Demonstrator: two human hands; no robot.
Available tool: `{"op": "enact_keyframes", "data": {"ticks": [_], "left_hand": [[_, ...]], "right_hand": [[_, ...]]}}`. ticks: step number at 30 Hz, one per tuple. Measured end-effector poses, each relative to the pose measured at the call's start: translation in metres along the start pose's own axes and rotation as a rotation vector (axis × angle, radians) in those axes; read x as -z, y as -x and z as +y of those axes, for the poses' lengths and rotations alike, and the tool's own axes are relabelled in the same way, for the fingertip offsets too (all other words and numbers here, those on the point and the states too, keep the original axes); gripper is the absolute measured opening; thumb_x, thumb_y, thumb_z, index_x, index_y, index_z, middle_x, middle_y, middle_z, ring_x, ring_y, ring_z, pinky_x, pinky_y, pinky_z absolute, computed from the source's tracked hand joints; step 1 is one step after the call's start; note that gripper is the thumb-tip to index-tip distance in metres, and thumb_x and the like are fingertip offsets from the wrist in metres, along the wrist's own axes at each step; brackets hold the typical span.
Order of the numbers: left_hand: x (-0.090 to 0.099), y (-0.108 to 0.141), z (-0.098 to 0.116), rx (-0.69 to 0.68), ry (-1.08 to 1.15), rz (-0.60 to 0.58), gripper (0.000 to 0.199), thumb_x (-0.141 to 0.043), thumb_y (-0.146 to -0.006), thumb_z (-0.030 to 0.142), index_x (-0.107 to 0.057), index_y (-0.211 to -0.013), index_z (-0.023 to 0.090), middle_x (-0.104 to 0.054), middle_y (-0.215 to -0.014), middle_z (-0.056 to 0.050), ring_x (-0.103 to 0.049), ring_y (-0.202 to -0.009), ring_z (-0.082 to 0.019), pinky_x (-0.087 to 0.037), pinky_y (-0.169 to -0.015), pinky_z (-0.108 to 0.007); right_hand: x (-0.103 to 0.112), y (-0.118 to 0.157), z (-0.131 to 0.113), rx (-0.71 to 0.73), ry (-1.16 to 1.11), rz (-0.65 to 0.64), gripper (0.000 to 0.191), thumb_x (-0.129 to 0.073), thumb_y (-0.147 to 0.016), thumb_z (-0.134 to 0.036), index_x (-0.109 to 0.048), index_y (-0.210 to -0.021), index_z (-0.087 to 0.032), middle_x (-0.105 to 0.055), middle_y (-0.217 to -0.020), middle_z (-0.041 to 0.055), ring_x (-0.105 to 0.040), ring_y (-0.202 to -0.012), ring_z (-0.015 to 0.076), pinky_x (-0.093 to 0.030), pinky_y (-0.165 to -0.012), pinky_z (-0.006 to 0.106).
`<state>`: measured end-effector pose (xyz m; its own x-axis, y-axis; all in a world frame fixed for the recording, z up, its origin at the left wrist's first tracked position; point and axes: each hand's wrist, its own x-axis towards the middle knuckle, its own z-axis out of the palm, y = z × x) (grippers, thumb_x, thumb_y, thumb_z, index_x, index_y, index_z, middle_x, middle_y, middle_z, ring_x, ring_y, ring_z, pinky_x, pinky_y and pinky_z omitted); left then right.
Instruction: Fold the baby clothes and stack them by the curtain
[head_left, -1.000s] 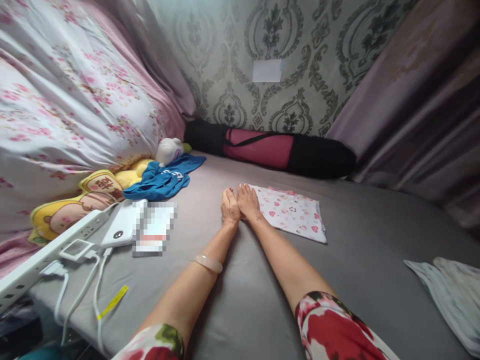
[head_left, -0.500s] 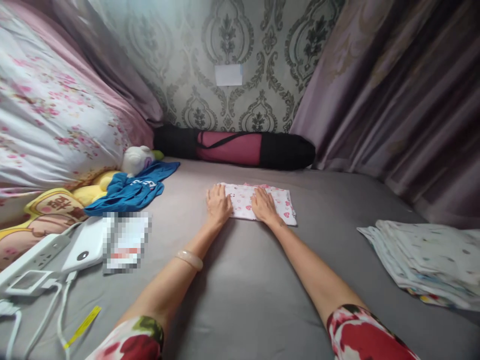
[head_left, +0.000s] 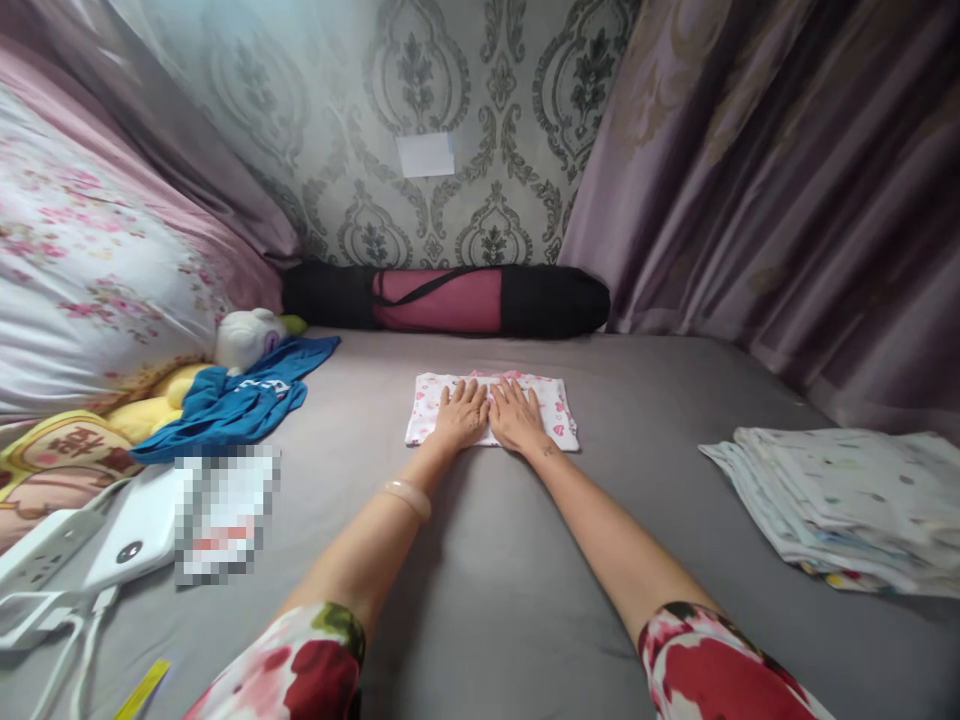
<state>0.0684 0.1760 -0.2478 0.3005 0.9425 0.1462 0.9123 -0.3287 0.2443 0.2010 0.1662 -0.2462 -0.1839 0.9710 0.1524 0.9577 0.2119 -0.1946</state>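
A folded white cloth with pink and red hearts (head_left: pixel 557 412) lies flat on the grey bed sheet (head_left: pixel 480 560). My left hand (head_left: pixel 461 412) rests palm down on its middle, fingers spread. Right beside it, my right hand (head_left: pixel 516 415) presses flat on the same cloth, fingers stretched forward. The two hands nearly touch at the thumbs and hide the centre of the cloth. Neither hand grips anything.
Folded pale cloths (head_left: pixel 847 510) are stacked at the right. Leftward lie a blue garment (head_left: pixel 232 400), plush toys (head_left: pixel 244 340), a white power bank (head_left: pixel 142 525) and a power strip (head_left: pixel 45 555) with cables. A black and maroon long bag (head_left: pixel 442 300) lies along the wall.
My left hand has moved right from the cloth's left edge to its middle, beside my right hand, uncovering the left end. The view has turned slightly right.
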Motion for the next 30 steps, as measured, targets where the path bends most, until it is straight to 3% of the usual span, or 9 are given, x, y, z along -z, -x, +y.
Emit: {"op": "enact_keyframes", "data": {"ticks": [3, 8, 13, 19, 22, 26, 30], "left_hand": [[0.005, 0.000, -0.004, -0.025, -0.028, -0.043, 0.049, -0.032, -0.098, 0.036, -0.042, -0.144, 0.019, -0.035, -0.154, -0.013, -0.026, -0.144, -0.032, -0.015, -0.115, -0.056], [0.010, 0.003, -0.028, 0.051, -0.097, 0.088, 0.052, -0.029, -0.099, 0.039, -0.040, -0.144, 0.016, -0.036, -0.153, -0.016, -0.024, -0.145, -0.031, -0.011, -0.117, -0.054], [0.010, 0.004, -0.044, 0.124, -0.082, -0.027, 0.056, -0.025, -0.099, 0.044, -0.035, -0.147, 0.017, -0.032, -0.155, -0.016, -0.024, -0.144, -0.033, -0.018, -0.114, -0.054], [0.026, -0.006, -0.044, 0.043, -0.158, 0.029, 0.047, -0.027, -0.098, 0.041, -0.052, -0.131, 0.018, -0.056, -0.129, -0.017, -0.048, -0.121, -0.031, -0.034, -0.103, -0.047], [0.035, -0.024, -0.054, 0.063, -0.187, -0.058, 0.042, -0.030, -0.097, 0.034, -0.062, -0.119, 0.017, -0.057, -0.123, -0.018, -0.050, -0.116, -0.032, -0.035, -0.101, -0.048], [0.047, -0.053, -0.073, 0.098, -0.140, -0.218, 0.035, -0.044, -0.090, 0.027, -0.065, -0.118, 0.021, -0.055, -0.131, -0.016, -0.046, -0.124, -0.034, -0.034, -0.103, -0.050], [0.058, -0.079, -0.089, 0.096, -0.046, -0.368, 0.036, -0.059, -0.078, 0.025, -0.070, -0.112, 0.024, -0.066, -0.120, -0.010, -0.060, -0.107, -0.027, -0.045, -0.093, -0.035]], "right_hand": [[0.005, 0.000, 0.003, 0.008, -0.012, -0.037, 0.054, -0.027, -0.098, -0.031, -0.037, -0.148, -0.015, -0.028, -0.158, 0.0085, -0.020, -0.145, 0.0244, -0.009, -0.117, 0.047], [0.012, 0.003, 0.025, -0.119, 0.052, 0.073, 0.058, -0.026, -0.098, -0.033, -0.032, -0.149, -0.005, -0.027, -0.157, 0.0148, -0.018, -0.146, 0.0255, -0.004, -0.117, 0.045], [0.008, 0.006, 0.046, -0.177, 0.069, 0.059, 0.059, -0.026, -0.098, -0.035, -0.033, -0.147, -0.004, -0.032, -0.155, 0.0154, -0.025, -0.143, 0.0279, -0.014, -0.116, 0.044], [0.007, 0.004, 0.049, -0.167, 0.069, 0.041, 0.059, -0.026, -0.098, -0.036, -0.033, -0.147, -0.004, -0.031, -0.155, 0.0148, -0.024, -0.143, 0.0278, -0.015, -0.115, 0.044], [0.010, 0.003, 0.052, -0.158, 0.059, 0.016, 0.059, -0.024, -0.099, -0.037, -0.033, -0.148, -0.005, -0.032, -0.155, 0.0147, -0.024, -0.143, 0.0274, -0.016, -0.115, 0.045], [0.014, -0.003, 0.062, -0.169, 0.062, -0.016, 0.059, -0.022, -0.099, -0.037, -0.033, -0.147, -0.005, -0.032, -0.155, 0.0164, -0.023, -0.144, 0.0278, -0.014, -0.115, 0.047], [0.018, -0.018, 0.075, -0.162, 0.066, -0.063, 0.055, -0.024, -0.100, -0.037, -0.040, -0.143, -0.008, -0.038, -0.151, 0.0172, -0.030, -0.141, 0.0285, -0.021, -0.112, 0.046]]}}
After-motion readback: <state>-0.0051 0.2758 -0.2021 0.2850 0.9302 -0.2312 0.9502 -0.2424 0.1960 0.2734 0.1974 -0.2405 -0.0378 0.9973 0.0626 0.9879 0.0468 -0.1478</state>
